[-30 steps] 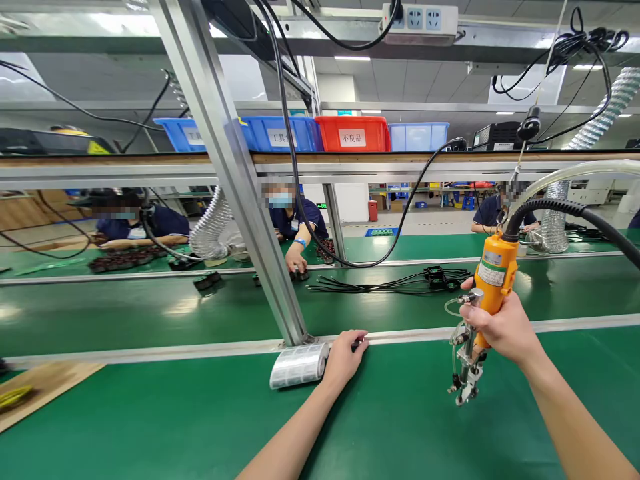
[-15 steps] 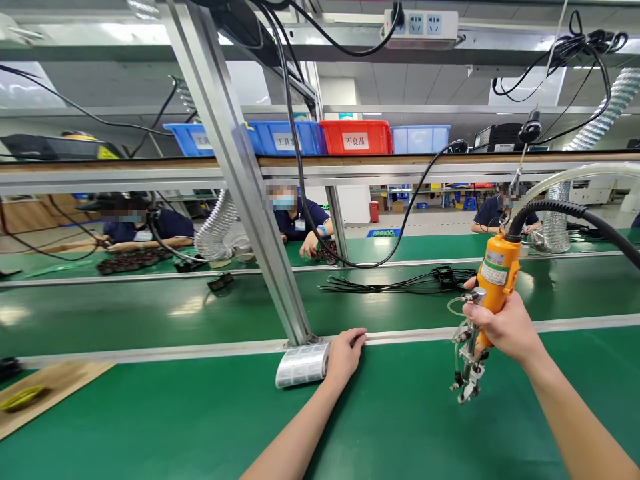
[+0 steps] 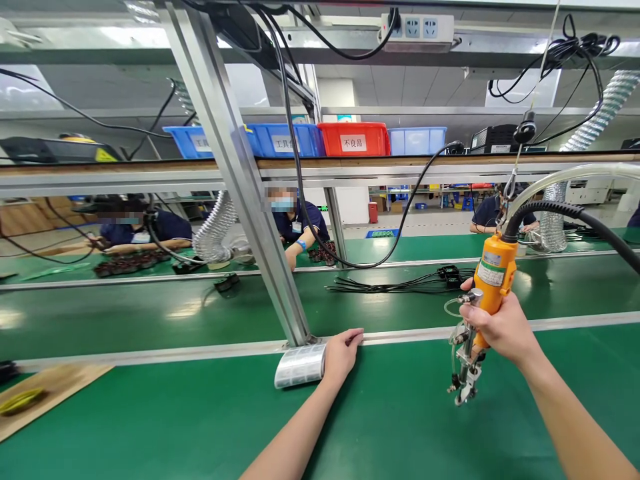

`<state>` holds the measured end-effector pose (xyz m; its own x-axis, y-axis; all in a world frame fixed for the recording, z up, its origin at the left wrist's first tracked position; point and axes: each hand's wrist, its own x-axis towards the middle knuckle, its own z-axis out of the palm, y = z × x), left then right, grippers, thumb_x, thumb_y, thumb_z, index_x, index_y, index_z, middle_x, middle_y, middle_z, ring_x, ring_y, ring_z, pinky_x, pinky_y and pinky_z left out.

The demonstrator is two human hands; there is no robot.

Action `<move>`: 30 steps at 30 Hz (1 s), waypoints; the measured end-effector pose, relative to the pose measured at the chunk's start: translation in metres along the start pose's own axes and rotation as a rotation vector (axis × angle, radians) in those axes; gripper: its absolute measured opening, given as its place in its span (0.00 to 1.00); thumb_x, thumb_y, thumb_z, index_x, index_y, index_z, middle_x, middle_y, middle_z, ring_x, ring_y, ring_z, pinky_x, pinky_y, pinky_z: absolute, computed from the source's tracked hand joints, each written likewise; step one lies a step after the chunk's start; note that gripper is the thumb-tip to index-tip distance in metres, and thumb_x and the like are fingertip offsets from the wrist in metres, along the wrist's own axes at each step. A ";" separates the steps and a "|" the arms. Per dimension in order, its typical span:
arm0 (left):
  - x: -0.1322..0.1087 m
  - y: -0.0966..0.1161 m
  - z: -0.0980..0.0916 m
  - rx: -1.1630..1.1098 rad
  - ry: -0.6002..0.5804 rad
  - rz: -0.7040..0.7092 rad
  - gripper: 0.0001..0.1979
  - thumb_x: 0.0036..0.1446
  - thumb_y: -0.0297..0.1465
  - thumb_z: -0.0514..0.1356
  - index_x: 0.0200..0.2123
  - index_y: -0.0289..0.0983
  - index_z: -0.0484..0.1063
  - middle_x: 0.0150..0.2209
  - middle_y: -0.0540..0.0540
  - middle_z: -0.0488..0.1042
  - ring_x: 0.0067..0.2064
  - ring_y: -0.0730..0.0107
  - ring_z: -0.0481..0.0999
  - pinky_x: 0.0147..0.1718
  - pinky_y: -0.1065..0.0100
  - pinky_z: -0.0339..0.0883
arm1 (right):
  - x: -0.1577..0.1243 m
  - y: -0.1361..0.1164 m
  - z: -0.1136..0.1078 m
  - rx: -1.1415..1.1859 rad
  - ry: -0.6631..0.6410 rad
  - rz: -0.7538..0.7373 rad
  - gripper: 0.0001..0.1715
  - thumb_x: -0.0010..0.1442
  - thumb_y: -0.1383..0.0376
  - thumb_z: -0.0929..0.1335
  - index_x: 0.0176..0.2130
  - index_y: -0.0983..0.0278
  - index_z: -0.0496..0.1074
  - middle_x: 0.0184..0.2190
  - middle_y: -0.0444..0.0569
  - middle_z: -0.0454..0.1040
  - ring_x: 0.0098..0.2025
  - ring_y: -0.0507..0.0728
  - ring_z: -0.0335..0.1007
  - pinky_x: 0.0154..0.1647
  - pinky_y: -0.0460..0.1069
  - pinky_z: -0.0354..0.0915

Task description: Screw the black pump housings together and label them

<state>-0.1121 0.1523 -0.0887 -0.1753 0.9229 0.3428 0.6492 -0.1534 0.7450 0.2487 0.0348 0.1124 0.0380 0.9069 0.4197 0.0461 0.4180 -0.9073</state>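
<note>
My right hand (image 3: 500, 325) is wrapped round an orange power tool (image 3: 495, 270) that hangs from a cord, its metal tip pointing down above the green table. My left hand (image 3: 342, 353) rests at the table's rail, fingers bent and close together, against the right end of a roll of silvery labels (image 3: 300, 366). Whether the left fingers pinch anything is hidden. The roll lies at the foot of a slanting metal post (image 3: 250, 193).
Beyond the rail, black cables (image 3: 400, 285) and a small black part (image 3: 227, 283) lie on the green conveyor (image 3: 125, 313). Brown paper with a yellow coil (image 3: 21, 401) is at left. Blue bins and a red bin (image 3: 353, 139) stand on the shelf. Several people sit opposite.
The black part and cables on the conveyor have shifted slightly right. A co-worker's arm opposite now reaches lower, behind the post. My hands hold almost the same pose.
</note>
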 end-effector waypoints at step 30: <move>-0.001 -0.002 0.002 -0.039 0.025 0.029 0.12 0.65 0.32 0.61 0.47 0.36 0.81 0.45 0.42 0.87 0.44 0.59 0.85 0.50 0.56 0.77 | 0.002 0.004 -0.002 0.043 -0.020 0.025 0.29 0.50 0.55 0.78 0.47 0.63 0.70 0.25 0.39 0.66 0.25 0.51 0.59 0.25 0.46 0.61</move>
<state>-0.1114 0.1521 -0.0918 -0.1758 0.9088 0.3785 0.6251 -0.1939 0.7561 0.2511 0.0378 0.1101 0.0186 0.9177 0.3968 0.0026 0.3968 -0.9179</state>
